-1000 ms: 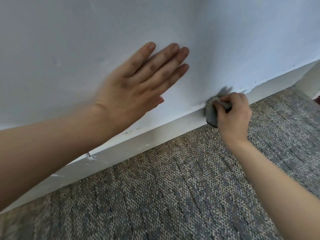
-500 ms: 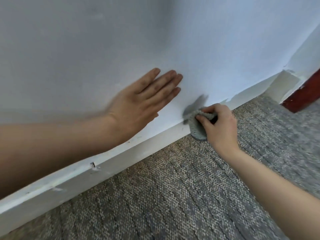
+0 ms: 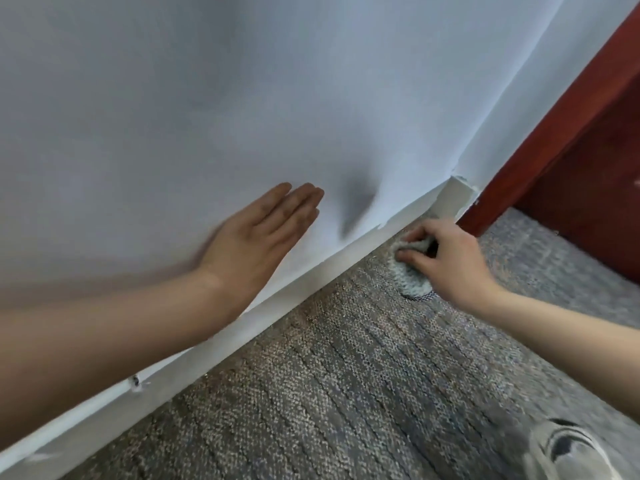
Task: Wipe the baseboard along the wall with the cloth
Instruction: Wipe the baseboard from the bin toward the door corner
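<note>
Left hand (image 3: 252, 237), right hand (image 3: 450, 261) bare; pale shoe (image 3: 568, 452), dark patch, blurred.

The white, chipped baseboard (image 3: 329, 271) runs from near left to far right; a bunched grey knitted cloth (image 3: 412, 271) lies by its far-right end.

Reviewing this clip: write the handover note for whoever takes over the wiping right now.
Left hand: flat on the wall, fingers straight.
Right hand: grips the cloth at the foot of the baseboard, at its corner end near the door frame.
Done: cannot tell how much is wiped.
Left: probably the corner piece.
</note>
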